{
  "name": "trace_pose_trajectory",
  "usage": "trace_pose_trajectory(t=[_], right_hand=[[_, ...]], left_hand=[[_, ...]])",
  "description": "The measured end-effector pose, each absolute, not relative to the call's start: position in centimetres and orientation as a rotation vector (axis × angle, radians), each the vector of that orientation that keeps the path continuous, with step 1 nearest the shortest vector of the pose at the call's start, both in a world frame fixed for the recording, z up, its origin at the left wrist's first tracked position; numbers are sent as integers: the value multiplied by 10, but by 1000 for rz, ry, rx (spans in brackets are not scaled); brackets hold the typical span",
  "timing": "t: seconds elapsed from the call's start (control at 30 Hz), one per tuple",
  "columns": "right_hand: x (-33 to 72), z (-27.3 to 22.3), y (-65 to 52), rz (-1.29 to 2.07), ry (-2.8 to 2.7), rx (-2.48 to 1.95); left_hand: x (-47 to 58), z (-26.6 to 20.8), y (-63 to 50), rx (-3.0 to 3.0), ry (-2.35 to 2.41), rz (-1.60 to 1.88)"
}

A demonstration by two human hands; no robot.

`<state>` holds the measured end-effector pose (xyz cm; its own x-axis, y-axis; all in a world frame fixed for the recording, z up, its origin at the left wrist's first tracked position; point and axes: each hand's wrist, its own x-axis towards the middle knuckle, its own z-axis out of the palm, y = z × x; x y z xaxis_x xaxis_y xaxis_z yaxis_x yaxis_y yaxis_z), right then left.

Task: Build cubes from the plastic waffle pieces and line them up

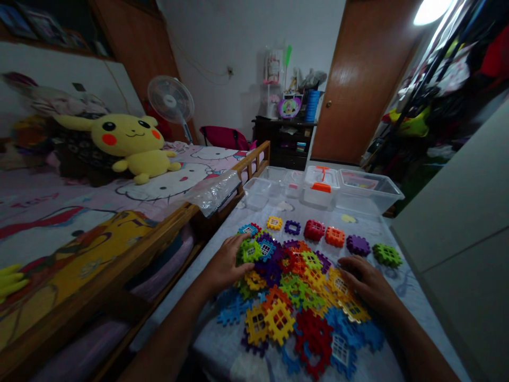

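Note:
A heap of notched plastic building pieces in many colours is spread over the cloth in front of me. My left hand is at the heap's left side, thumb and fingers on either side of a green window piece. Just right of it lies a blue window piece. My right hand lies at the right edge with fingers apart, over yellow window pieces, holding nothing I can see. Behind the heap stands a row: a yellow piece, purple frame, red stack, orange stack, purple stack and green stack.
Clear plastic boxes stand at the table's far end, one with an orange-handled lid. A wooden bed rail runs along the left, with a plastic bag over it. A yellow plush toy sits on the bed.

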<state>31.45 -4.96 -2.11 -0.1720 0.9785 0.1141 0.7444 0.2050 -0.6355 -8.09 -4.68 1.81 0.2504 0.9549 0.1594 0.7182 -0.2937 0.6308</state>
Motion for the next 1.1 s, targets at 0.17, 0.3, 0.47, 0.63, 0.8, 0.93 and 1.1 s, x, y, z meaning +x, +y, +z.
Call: trace_pose_trajectory(t=[0.17, 0.3, 0.47, 0.63, 0.8, 0.93, 1.1], right_hand=[[315, -22, -49, 632, -1992, -1588], [315, -20, -51, 627, -1995, -1571], [315, -21, -52, 577, -1994, -1587], [312, -14, -53, 335, -1912, -1559], [287, 7, -66, 288, -2006, -1417], [261, 10, -77, 421, -2165, -1231], [249, 0, -79, 440, -2263, -1128]], left_hand=[[-87, 14, -28, 2120, 1443, 585], [-82, 22, -23, 2132, 1459, 500], [-72, 41, -25, 2196, 1485, 408], [-56, 58, -39, 2217, 1514, 600], [-15, 61, -62, 2285, 1266, 638], [18, 49, -68, 2432, 1094, 555], [36, 36, -66, 2516, 1042, 454]])
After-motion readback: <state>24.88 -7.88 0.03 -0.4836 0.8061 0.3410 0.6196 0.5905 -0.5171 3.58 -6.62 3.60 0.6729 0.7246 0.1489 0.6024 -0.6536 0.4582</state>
